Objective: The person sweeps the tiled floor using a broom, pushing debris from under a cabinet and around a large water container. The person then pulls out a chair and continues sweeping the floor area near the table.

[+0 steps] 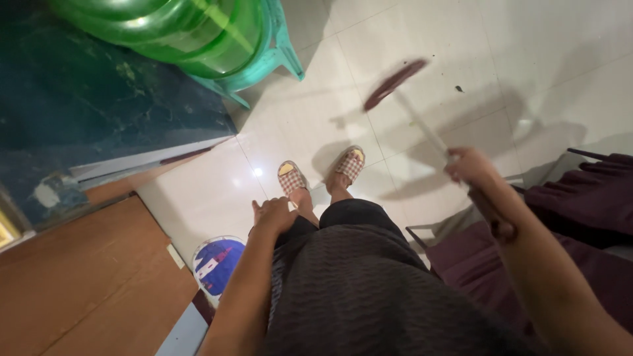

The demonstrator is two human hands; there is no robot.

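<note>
Head view: I'm gripping a broom (402, 92) stick in my closed right hand (469, 166), angling it to reach the floor (560, 59); my left hand (273, 214) is resting, loosely curled and empty, on my thigh.

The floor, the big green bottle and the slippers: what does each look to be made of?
The floor looks like glazed ceramic tile: pale, glossy, with grout lines and light glare. The green bottle seems translucent plastic, with shiny highlights and ribbed rings. The slippers look like checked woven fabric, red and white, with yellowish insoles; their sole material cannot be seen. The right hand holds a blurred stick, its material unclear.
</note>
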